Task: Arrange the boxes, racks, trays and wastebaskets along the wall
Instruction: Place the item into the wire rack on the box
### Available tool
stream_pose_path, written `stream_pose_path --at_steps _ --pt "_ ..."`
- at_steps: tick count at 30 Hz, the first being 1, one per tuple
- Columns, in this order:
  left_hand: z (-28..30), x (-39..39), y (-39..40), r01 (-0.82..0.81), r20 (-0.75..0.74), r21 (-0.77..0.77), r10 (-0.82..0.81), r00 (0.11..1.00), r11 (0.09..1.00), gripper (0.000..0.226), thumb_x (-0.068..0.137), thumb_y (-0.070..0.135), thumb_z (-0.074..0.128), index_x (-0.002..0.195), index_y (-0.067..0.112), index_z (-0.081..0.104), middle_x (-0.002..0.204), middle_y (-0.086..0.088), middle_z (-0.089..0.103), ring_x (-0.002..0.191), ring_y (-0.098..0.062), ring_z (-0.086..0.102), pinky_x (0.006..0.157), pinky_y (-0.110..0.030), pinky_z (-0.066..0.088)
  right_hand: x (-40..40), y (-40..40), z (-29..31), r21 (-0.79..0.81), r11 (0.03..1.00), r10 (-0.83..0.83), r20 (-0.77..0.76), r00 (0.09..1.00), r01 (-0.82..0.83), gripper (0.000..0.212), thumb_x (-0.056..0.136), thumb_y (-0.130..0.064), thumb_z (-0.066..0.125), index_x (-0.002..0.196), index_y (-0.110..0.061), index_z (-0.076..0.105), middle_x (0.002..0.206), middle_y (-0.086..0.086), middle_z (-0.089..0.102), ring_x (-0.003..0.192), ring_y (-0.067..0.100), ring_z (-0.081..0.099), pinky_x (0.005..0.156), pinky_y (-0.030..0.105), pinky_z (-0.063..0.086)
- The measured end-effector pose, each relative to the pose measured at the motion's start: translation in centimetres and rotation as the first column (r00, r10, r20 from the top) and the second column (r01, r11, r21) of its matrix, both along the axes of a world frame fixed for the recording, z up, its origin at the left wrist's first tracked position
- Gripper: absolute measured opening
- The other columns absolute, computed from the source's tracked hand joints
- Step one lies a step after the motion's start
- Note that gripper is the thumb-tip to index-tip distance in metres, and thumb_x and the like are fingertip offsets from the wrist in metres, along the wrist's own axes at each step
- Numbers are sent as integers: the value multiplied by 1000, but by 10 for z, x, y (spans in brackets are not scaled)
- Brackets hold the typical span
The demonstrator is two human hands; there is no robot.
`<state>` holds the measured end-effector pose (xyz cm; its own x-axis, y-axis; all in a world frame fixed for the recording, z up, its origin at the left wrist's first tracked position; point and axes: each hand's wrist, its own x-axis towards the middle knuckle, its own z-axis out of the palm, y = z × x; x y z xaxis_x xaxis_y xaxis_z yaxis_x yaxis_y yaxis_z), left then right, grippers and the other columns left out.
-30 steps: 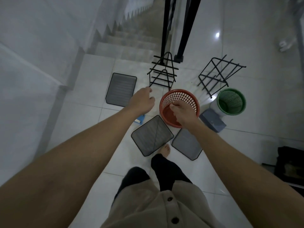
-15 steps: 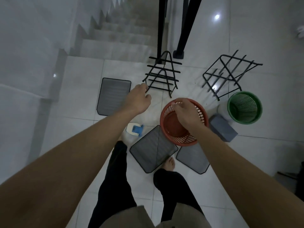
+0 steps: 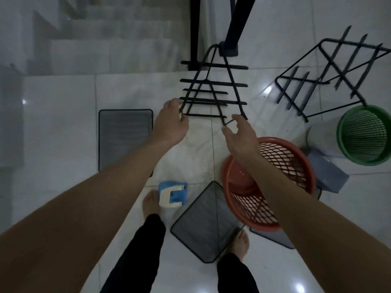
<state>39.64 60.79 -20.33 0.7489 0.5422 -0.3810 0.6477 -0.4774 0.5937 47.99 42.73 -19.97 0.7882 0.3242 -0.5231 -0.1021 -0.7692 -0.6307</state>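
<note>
Floor lot at the foot of a staircase, items scattered on white tile and not yet lined along the wall. Black wire rack (image 3: 213, 89), A-frame with horizontal bars, stands upright by the black railing post (image 3: 232, 24). The left hand (image 3: 171, 121) is at the rack's lower left corner, fingers curled about the frame wire; whether the grip is fully closed cannot be told in the dim, soft picture. The right hand (image 3: 239, 132) is at the lower right corner, fingers spread and half curled, fingertips touching or just short of the wire, not yet clamped. Second black wire rack (image 3: 332, 75) lies tilted to the right. Green wastebasket (image 3: 364, 134) sits below it; red wastebasket (image 3: 275, 187) sits under the right forearm. Grey box (image 3: 325, 174) lies between the two baskets. One mesh tray (image 3: 124, 136) lies flat at left, another mesh tray (image 3: 203, 225) lies between the bare feet, and a third is mostly hidden beneath the red basket. Small blue and white box (image 3: 172, 194) rests beside the left foot. Risks: a lift on one secure hand alone would likely swing the rack, catching its protruding bars on the railing post; a backward step could land on the tray or small box.
</note>
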Motion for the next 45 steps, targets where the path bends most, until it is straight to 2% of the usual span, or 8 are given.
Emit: stream_pose_path --at_steps 8,12,15,20,25,31,37,45 --pt "-73 58 35 120 -48 44 -118 992 992 52 102 18 42 150 6 26 155 -11 29 141 -25 29 111 -30 26 57 33 -84 -87 994 83 242 967 -64 67 98 -28 53 154 -8 21 163 12 12 150 24 9 122 34 10" --pt "-93 76 42 200 -172 -50 -206 963 978 58 102 18 41 153 5 17 152 -16 35 137 -29 38 112 -34 31 79 33 -109 -159 976 180 202 963 -149 71 98 -31 51 155 -7 15 160 13 22 148 29 15 122 43 8" --pt "-99 71 42 213 -166 -1 -210 963 977 45 95 6 48 139 4 40 127 -15 56 110 -28 55 91 -33 45 81 30 -116 -211 967 196 248 949 -145 62 98 -26 51 150 -2 26 145 16 42 136 32 35 117 43 24" --pt "-99 48 30 156 -88 27 -153 984 987 34 92 0 53 127 5 53 119 -14 60 104 -26 56 80 -23 38 73 13 -117 -104 995 22 256 966 5 12 95 -4 47 98 -9 57 84 -2 59 72 10 53 69 31 44" --pt "-97 28 19 29 -81 13 -28 996 999 33 89 -6 52 119 7 55 115 -10 61 95 -17 54 78 -24 42 60 2 -117 52 992 -117 48 992 114 16 95 -6 53 101 -20 60 95 -6 63 92 20 65 79 43 59" --pt "-60 -6 15 -106 -20 -12 106 994 994 33 85 -11 53 111 9 55 107 -8 63 96 -21 60 84 -36 54 38 15 -72 150 984 -114 93 989 99 17 95 -4 48 104 -13 59 93 -2 65 87 15 62 71 24 51" --pt "16 -33 7 -173 123 18 169 978 985 34 86 -10 52 113 9 58 106 -4 63 94 -16 58 84 -30 51 13 14 5 274 957 -143 155 978 96 18 85 -17 73 95 -14 58 82 -5 61 73 5 57 71 16 50" --pt "153 -77 -31 -352 505 312 160 848 883 30 80 7 55 109 5 56 108 -8 55 100 -20 50 85 -24 42 -20 -35 117 294 955 -17 173 985 -35 16 84 -12 74 91 -11 60 77 -6 61 65 -3 56 66 14 48"
